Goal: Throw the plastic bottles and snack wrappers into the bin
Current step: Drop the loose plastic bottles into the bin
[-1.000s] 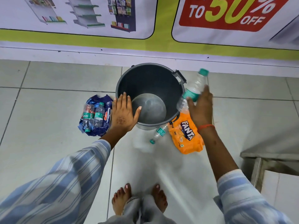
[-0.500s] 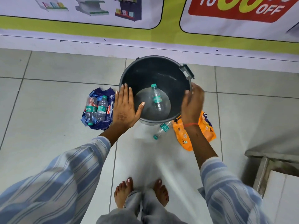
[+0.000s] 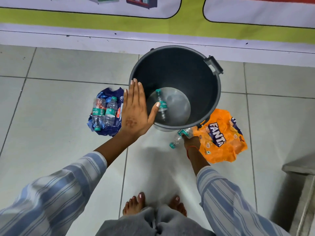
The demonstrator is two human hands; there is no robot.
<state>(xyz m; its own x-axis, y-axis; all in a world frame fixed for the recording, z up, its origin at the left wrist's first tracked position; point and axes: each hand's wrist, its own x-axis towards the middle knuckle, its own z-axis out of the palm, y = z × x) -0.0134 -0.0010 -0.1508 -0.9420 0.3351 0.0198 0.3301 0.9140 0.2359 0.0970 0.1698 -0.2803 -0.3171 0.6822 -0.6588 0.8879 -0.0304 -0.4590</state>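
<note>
A dark grey bin [image 3: 201,92] stands on the tiled floor by the wall. One clear bottle with a teal cap [image 3: 161,103] lies on its bottom. My left hand [image 3: 136,109] rests flat and open on the bin's left rim. My right hand [image 3: 191,141] is down at the floor below the bin, fingers on a small clear bottle [image 3: 178,137] lying there. An orange Fanta wrapper [image 3: 221,137] lies right of it. Left of the bin, two bottles [image 3: 104,113] lie on a blue wrapper [image 3: 110,130].
A white skirting and a green-and-white banner [image 3: 153,19] run along the wall behind the bin. A grey step or ledge [image 3: 300,167] sits at the right edge. My bare feet [image 3: 153,203] stand on the tiles below the bin.
The bottle my right hand held over the bin now lies inside it. My right hand dropped from the rim to the small bottle on the floor. My left hand stayed on the rim.
</note>
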